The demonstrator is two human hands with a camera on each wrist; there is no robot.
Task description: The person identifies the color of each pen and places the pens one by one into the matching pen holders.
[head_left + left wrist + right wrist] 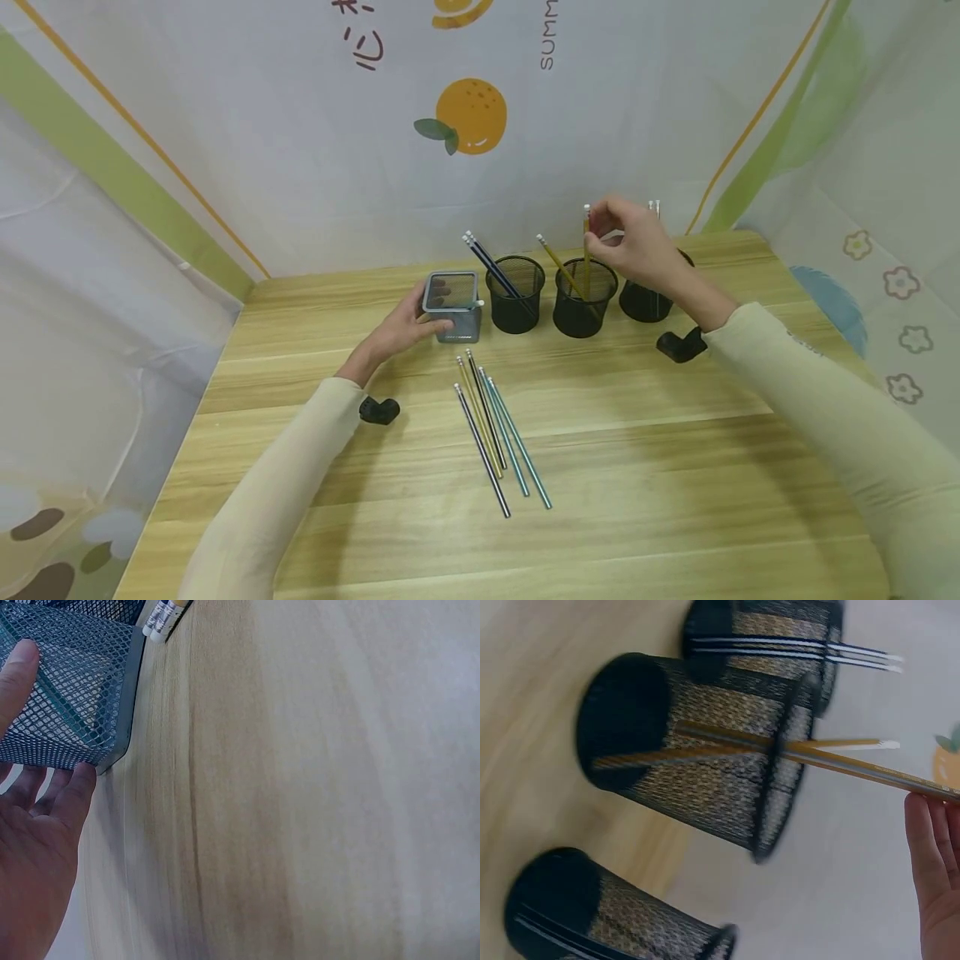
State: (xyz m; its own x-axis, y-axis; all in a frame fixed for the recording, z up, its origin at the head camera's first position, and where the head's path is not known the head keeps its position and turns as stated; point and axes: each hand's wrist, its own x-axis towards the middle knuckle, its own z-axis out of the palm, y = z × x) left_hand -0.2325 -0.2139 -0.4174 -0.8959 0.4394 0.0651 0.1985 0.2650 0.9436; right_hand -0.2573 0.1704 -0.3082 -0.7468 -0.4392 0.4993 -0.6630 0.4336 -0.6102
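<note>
Only overhead, five pencils (pixel 497 433) lie between both hands.

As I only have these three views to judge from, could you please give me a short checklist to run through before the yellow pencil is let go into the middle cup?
1. Right hand pinches the yellow pencil near its eraser end: ok.
2. Pencil's lower end is inside the middle black mesh cup, beside another yellow pencil: ok.
3. Middle cup stands upright on the wooden table: ok.
4. Left hand holds the grey square mesh holder, apart from the middle cup: ok.
5. Pencil tip rests on the cup's bottom: cannot tell.
6. Loose pencils lie flat on the table, apart from the cups: ok.
</note>
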